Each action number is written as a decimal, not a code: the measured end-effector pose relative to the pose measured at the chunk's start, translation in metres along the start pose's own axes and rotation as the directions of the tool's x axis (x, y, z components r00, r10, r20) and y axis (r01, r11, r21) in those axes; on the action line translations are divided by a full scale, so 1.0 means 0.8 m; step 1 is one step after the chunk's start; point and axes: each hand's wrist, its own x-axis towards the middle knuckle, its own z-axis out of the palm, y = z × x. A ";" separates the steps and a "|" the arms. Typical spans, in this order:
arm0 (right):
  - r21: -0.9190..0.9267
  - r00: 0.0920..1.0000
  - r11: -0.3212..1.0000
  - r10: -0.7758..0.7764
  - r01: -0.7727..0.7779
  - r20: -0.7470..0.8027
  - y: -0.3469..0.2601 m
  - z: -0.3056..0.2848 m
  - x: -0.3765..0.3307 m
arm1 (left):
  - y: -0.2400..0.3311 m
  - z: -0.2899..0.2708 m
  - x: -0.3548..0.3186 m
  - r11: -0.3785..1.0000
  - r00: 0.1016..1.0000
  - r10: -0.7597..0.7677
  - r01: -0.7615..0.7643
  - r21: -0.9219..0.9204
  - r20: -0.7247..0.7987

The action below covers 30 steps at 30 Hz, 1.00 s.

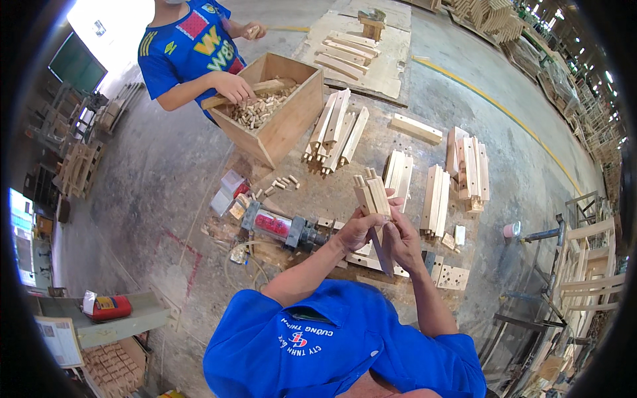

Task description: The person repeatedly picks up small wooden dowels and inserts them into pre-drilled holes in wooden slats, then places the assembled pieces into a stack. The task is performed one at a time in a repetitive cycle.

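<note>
Both my hands hold a small bundle of pale wooden rails (372,196), tilted upward, with round dowels sticking out of the far ends. My left hand (360,230) is closed round the left side of the rails. Against their right side, my right hand (402,237) is closed with the thumb toward the near end. Below my hands lie drilled wooden blocks (453,277), partly covered by my arms. Ahead of them stands a group of rails (398,174), and to the right lies another rail stack (434,201).
A clear-bodied tool (272,224) with red inside lies left of my hands, near loose dowels (282,185). Across the table, a co-worker reaches into a wooden box (298,113) of dowels. More rails (336,131) lie beside it. Chair-like frames (590,265) stand at right.
</note>
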 end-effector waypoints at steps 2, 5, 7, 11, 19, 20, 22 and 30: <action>-0.041 0.999 0.999 0.037 -0.036 0.005 -0.006 0.001 -0.003 | -0.004 -0.004 -0.002 1.000 1.000 0.001 -0.001 -0.001 -0.012; -0.176 0.999 0.984 0.034 -0.027 0.032 -0.017 -0.001 -0.005 | -0.013 -0.005 -0.003 1.000 0.998 0.007 -0.008 -0.021 -0.058; -0.277 0.996 0.960 0.065 -0.045 0.061 -0.034 -0.004 -0.005 | -0.021 -0.006 -0.005 0.998 0.996 0.033 -0.036 -0.044 -0.077; -0.396 0.994 0.918 0.073 -0.033 0.086 -0.051 0.007 -0.011 | -0.029 -0.013 -0.006 0.997 0.989 0.068 -0.063 0.044 -0.133; -0.543 0.994 0.839 0.081 -0.028 0.074 -0.040 0.004 -0.014 | -0.044 -0.011 -0.013 0.998 0.989 0.067 -0.067 0.008 -0.133; -0.556 0.992 0.831 0.084 -0.017 0.094 -0.036 -0.002 -0.014 | -0.042 -0.013 -0.018 0.992 0.993 -0.007 0.021 0.127 -0.114; -0.580 0.986 0.815 0.089 0.009 0.140 -0.033 -0.015 -0.008 | -0.035 -0.020 -0.034 0.916 0.981 -0.162 0.188 0.353 -0.104; -0.843 0.926 0.538 0.319 -0.002 0.202 0.040 -0.026 -0.031 | 0.056 -0.046 -0.149 0.615 0.865 -0.232 0.484 0.622 -0.444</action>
